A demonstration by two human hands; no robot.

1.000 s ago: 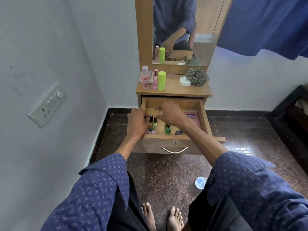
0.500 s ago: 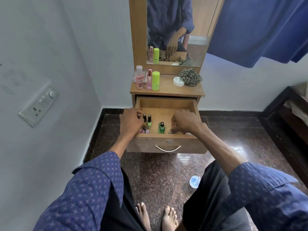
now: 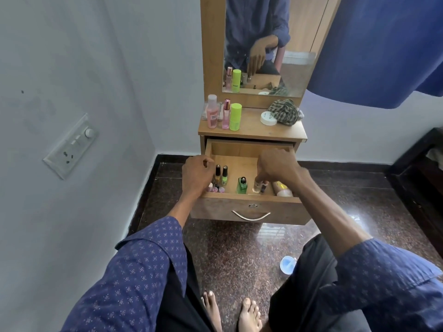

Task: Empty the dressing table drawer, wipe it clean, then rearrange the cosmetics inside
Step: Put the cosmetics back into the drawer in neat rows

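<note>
Open drawer (image 3: 249,149), right hand (image 3: 278,166) pinching small bottle (image 3: 258,185) (clear), left hand (image 3: 196,173) curled, contents hidden

Soft, even daylight fills the room, with a bright glare patch on the polished floor (image 3: 354,218) at right. Wide-angle distortion bows the wall (image 3: 72,116) and edges, and the picture is slightly soft overall.

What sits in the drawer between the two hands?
Two upright nail polish bottles near the left hand, then a green bottle standing alone before the right hand; head view.
</note>
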